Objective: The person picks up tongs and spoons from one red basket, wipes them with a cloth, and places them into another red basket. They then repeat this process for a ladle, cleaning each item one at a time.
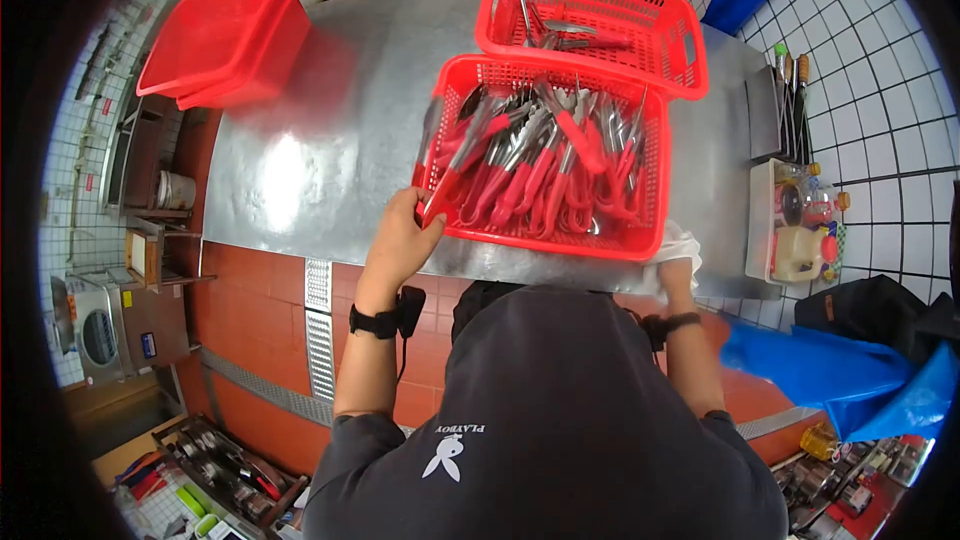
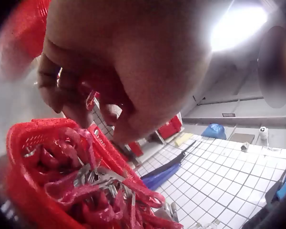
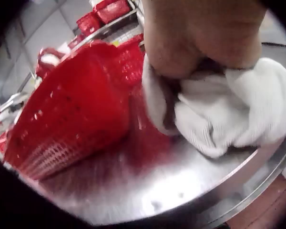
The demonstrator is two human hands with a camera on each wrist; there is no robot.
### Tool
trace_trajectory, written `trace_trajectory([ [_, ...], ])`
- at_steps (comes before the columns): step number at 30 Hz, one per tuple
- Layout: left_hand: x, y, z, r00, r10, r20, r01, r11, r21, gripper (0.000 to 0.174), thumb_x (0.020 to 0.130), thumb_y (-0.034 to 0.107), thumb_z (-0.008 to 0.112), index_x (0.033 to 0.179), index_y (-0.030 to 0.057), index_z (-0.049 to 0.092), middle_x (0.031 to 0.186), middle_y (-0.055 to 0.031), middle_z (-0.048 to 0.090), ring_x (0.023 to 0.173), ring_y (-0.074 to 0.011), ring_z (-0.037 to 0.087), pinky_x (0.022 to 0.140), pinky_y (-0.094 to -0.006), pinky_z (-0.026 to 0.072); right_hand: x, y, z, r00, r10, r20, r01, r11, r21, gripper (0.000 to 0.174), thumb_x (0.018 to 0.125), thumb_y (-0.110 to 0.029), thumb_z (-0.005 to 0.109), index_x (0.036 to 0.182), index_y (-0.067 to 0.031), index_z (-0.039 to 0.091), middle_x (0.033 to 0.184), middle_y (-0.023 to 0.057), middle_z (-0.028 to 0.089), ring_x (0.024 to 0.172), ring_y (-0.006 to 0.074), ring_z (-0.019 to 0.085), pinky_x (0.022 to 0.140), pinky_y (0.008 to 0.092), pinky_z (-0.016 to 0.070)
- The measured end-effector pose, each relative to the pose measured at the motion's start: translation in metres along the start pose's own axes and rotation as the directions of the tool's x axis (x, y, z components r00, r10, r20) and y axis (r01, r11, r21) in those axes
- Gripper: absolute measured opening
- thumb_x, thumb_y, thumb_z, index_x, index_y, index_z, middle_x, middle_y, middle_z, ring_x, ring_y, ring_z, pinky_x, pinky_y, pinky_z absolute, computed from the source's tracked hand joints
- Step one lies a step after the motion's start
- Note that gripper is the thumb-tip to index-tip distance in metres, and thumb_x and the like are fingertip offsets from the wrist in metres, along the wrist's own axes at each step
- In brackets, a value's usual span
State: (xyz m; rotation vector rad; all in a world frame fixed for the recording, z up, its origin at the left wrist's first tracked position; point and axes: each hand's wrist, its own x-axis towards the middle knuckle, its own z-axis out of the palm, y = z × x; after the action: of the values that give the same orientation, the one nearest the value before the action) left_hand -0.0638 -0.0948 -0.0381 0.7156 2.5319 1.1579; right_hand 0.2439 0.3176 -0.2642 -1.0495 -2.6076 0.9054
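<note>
A red perforated basket (image 1: 660, 180) near the table's front edge is heaped with red-handled metal tongs (image 1: 545, 155). At its left rim my left hand (image 1: 398, 245) pinches the red handle end of a pair of tongs (image 1: 447, 180), whose metal arms slant up over the basket. In the left wrist view the curled fingers (image 2: 52, 88) wrap a red handle (image 2: 88, 88) above the heap. To the right of the basket, my right hand (image 1: 677, 278) grips a bunched white cloth (image 3: 219, 112) close over the steel table's edge.
Behind the full basket, a second red basket (image 1: 690, 50) holds a few metal utensils. Stacked red bins (image 1: 225, 40) stand at the table's (image 1: 360, 120) far left. A white tray of bottles (image 1: 762, 230) and a utensil holder (image 1: 765, 120) line the tiled wall on the right.
</note>
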Motion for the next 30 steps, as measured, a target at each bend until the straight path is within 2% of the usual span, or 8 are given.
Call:
trace_trajectory([
  [1,0.006,0.002,-0.003,0.999,-0.025,0.024,0.023,0.998,0.050,0.030,0.082,0.014,0.070,0.107,-0.0002,0.060,0.095,-0.0197,0.061,0.081,-0.0346,0.060,0.075,-0.0421,0.0490,-0.005,-0.023,0.002,1.000,0.003,-0.001,-0.003,1.000,0.005,0.041,0.093,-0.029,0.058,0.128,-0.0078,0.053,0.118,0.0143,0.064,0.106,0.0301,0.062,0.095,0.0404,0.0479],
  [3,0.011,0.009,-0.006,0.998,-0.046,0.045,0.042,0.994,0.104,0.032,0.082,0.015,0.072,0.108,0.0000,0.060,0.094,-0.0196,0.063,0.077,-0.0333,0.062,0.073,-0.0421,0.0499,-0.010,-0.075,-0.014,0.980,0.187,-0.071,-0.197,0.966,-0.170,0.042,0.095,-0.031,0.056,0.131,-0.0088,0.053,0.121,0.0159,0.063,0.112,0.0323,0.062,0.094,0.0411,0.0486],
  [4,0.013,0.015,-0.006,0.994,-0.082,0.074,0.070,0.986,0.149,0.034,0.083,0.015,0.072,0.110,-0.0008,0.059,0.096,-0.0181,0.066,0.078,-0.0308,0.063,0.074,-0.0405,0.0507,-0.006,-0.033,0.007,0.994,0.093,-0.056,-0.097,0.992,-0.082,0.045,0.094,-0.031,0.057,0.133,-0.0090,0.052,0.124,0.0174,0.062,0.116,0.0341,0.060,0.094,0.0411,0.0485],
  [9,0.017,0.026,0.000,0.983,-0.145,0.108,0.125,0.977,0.172,0.044,0.084,0.016,0.073,0.122,-0.0007,0.057,0.111,-0.0195,0.069,0.088,-0.0300,0.069,0.080,-0.0404,0.0535,-0.002,-0.022,0.007,0.981,0.192,0.005,-0.192,0.981,-0.027,0.049,0.093,-0.034,0.059,0.134,-0.0084,0.051,0.129,0.0182,0.061,0.117,0.0357,0.059,0.094,0.0424,0.0482],
  [14,0.029,0.021,-0.001,0.999,0.046,-0.005,-0.046,0.998,0.044,0.054,0.086,0.014,0.071,0.134,0.0004,0.050,0.121,-0.0215,0.067,0.093,-0.0311,0.072,0.081,-0.0389,0.0554,-0.003,-0.020,0.011,0.993,0.104,-0.057,-0.105,0.994,-0.011,0.050,0.092,-0.035,0.060,0.133,-0.0079,0.052,0.123,0.0185,0.064,0.114,0.0374,0.061,0.094,0.0435,0.0484],
  [19,0.043,0.033,0.000,1.000,0.006,-0.012,-0.005,0.991,0.131,0.051,0.086,0.013,0.070,0.131,0.0006,0.053,0.120,-0.0211,0.067,0.090,-0.0313,0.072,0.080,-0.0383,0.0558,-0.008,-0.063,-0.009,0.965,0.255,-0.055,-0.253,0.967,0.043,0.047,0.090,-0.036,0.062,0.127,-0.0074,0.055,0.121,0.0197,0.065,0.113,0.0386,0.061,0.092,0.0447,0.0487],
  [24,0.070,0.040,0.000,0.997,0.056,-0.057,-0.040,0.969,0.242,0.046,0.085,0.020,0.070,0.126,0.0017,0.059,0.112,-0.0223,0.070,0.093,-0.0341,0.071,0.083,-0.0399,0.0548,-0.008,-0.058,-0.006,0.964,0.256,-0.077,-0.253,0.967,0.042,0.048,0.090,-0.038,0.062,0.126,-0.0075,0.056,0.122,0.0207,0.064,0.112,0.0392,0.061,0.091,0.0452,0.0488],
  [30,0.098,0.040,-0.004,0.987,0.020,-0.156,0.038,0.932,0.360,0.042,0.084,0.028,0.070,0.116,0.0014,0.067,0.107,-0.0224,0.071,0.098,-0.0358,0.069,0.086,-0.0413,0.0533,-0.013,-0.068,-0.006,0.945,0.290,-0.148,-0.290,0.957,0.021,0.049,0.090,-0.039,0.062,0.128,-0.0085,0.054,0.121,0.0211,0.064,0.112,0.0403,0.061,0.091,0.0457,0.0487],
])
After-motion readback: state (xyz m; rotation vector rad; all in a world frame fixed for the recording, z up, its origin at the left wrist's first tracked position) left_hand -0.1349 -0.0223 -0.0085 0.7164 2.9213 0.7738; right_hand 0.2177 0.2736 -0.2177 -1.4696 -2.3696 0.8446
